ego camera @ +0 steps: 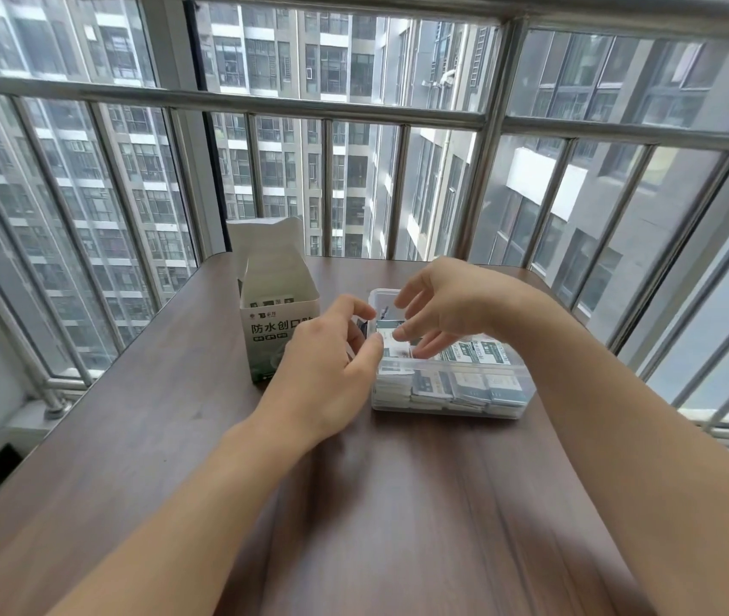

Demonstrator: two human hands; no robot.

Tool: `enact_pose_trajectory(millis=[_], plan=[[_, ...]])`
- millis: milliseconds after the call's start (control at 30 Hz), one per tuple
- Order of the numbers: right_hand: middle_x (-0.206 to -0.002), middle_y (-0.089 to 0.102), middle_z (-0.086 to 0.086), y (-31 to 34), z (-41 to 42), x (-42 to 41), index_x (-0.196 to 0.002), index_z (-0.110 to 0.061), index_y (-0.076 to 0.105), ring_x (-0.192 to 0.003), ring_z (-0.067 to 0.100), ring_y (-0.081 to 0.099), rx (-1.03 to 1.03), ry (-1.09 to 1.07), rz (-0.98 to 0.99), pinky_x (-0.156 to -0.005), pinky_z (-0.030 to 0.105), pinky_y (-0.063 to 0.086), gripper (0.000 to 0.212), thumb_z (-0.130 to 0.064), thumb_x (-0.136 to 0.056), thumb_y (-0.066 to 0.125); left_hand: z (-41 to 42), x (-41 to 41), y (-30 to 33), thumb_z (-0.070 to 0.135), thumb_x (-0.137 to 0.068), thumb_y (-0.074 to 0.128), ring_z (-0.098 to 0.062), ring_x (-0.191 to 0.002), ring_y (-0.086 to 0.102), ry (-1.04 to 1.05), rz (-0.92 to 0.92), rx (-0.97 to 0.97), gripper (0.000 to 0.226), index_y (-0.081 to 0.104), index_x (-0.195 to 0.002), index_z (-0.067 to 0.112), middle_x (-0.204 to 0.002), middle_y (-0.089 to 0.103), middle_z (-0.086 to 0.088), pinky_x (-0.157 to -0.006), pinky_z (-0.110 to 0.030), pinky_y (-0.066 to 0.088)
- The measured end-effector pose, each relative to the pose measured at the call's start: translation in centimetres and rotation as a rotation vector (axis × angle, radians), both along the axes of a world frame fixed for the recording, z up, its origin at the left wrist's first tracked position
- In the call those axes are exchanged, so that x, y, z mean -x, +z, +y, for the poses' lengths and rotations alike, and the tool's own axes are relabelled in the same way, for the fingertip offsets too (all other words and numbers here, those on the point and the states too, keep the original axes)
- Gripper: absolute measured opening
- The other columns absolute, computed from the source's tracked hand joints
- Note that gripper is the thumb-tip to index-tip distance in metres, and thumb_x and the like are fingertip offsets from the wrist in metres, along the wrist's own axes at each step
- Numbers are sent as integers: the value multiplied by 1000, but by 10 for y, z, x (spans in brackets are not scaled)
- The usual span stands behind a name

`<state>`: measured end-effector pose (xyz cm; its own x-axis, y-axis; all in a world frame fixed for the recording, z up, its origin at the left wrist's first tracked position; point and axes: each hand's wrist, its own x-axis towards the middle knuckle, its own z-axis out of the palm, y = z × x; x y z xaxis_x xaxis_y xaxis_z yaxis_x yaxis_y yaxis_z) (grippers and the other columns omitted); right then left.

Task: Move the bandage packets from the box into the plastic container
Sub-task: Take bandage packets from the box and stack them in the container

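Over the plastic container (451, 393), my left hand (331, 371) and right hand (438, 304) pinch one bandage packet (391, 337) by opposite edges. I judge it feather-light, thin, floppy, slick; edge grips suit. Stacks nearly fill the container. Left of it, the open box (276, 322) crowds my left hand; counter (376, 504) nearer me lies bare.

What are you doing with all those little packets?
A person is sorting bandage packets. Both hands, left hand and right hand, meet over the left end of the clear container, holding a packet between the fingers just above the stacks already inside. The open box stands upright on the table just left of the container, and a few packets still show in it.
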<state>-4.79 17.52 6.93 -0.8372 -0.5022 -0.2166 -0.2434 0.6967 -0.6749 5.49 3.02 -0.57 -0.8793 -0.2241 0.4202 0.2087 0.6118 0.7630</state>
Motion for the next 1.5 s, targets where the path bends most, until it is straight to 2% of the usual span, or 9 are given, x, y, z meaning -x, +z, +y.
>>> enact_pose_trajectory(millis=[167, 367, 600, 867, 1100, 1233, 1367, 1500], plan=[[-124, 65, 20, -1, 4, 2, -135, -3, 58, -73, 27, 78, -16, -20, -4, -78, 40, 65, 57, -13, -84, 82, 0, 0, 1, 24, -97, 62, -14, -60, 62, -2, -4, -8, 14, 62, -111, 27, -74, 64, 4, -66, -43, 57], [-111, 71, 15, -10, -1, 3, -133, -9, 60, -75, 23, 78, 9, -3, -8, -81, 39, 64, 54, -15, -84, 82, 0, -1, 1, 25, -97, 61, -13, -58, 62, -10, -9, -8, 15, 61, -112, 26, -74, 64, 3, -60, -43, 58], [-121, 68, 21, 0, 3, 1, -133, -6, 59, -76, 27, 79, 44, -14, -29, -88, 44, 62, 54, -10, -83, 81, 1, -2, 3, 27, -98, 61, -14, -61, 63, -11, -19, -13, 14, 61, -112, 27, -76, 64, 4, -59, -43, 58], [-120, 65, 27, -2, 1, 0, -129, -2, 60, -71, 29, 78, 135, -54, -68, -66, 33, 64, 50, 0, -83, 79, 0, -1, 1, 30, -98, 60, -15, -62, 63, -7, -25, 1, 16, 60, -114, 27, -78, 64, 4, -58, -44, 58], [-103, 70, 24, -8, 2, 1, -122, -2, 61, -67, 25, 74, 231, -76, -182, -61, 27, 61, 46, 6, -80, 79, -1, -1, 1, 28, -98, 61, -14, -61, 63, -7, -20, -3, 15, 60, -113, 27, -77, 64, 3, -55, -40, 56], [-99, 67, 20, -11, 1, -1, -124, -2, 60, -72, 25, 71, 230, -71, -195, -65, 29, 63, 47, 10, -82, 76, 0, -1, 2, 26, -97, 61, -12, -60, 62, -9, -19, 2, 15, 60, -113, 26, -76, 63, 4, -55, -38, 56], [-98, 67, 18, -13, -1, -1, -126, -2, 60, -76, 26, 71, 250, -83, -203, -70, 31, 64, 48, 12, -82, 74, 0, -1, 2, 26, -98, 61, -12, -59, 62, -5, -17, 6, 15, 60, -112, 27, -75, 63, 5, -55, -40, 56], [-103, 68, 16, -14, -4, -3, -125, -2, 61, -68, 21, 72, 278, -109, -193, -61, 26, 61, 47, 11, -81, 76, 0, -1, 3, 26, -98, 60, -14, -59, 63, -7, -19, 4, 14, 60, -112, 27, -75, 63, 4, -55, -41, 57]])
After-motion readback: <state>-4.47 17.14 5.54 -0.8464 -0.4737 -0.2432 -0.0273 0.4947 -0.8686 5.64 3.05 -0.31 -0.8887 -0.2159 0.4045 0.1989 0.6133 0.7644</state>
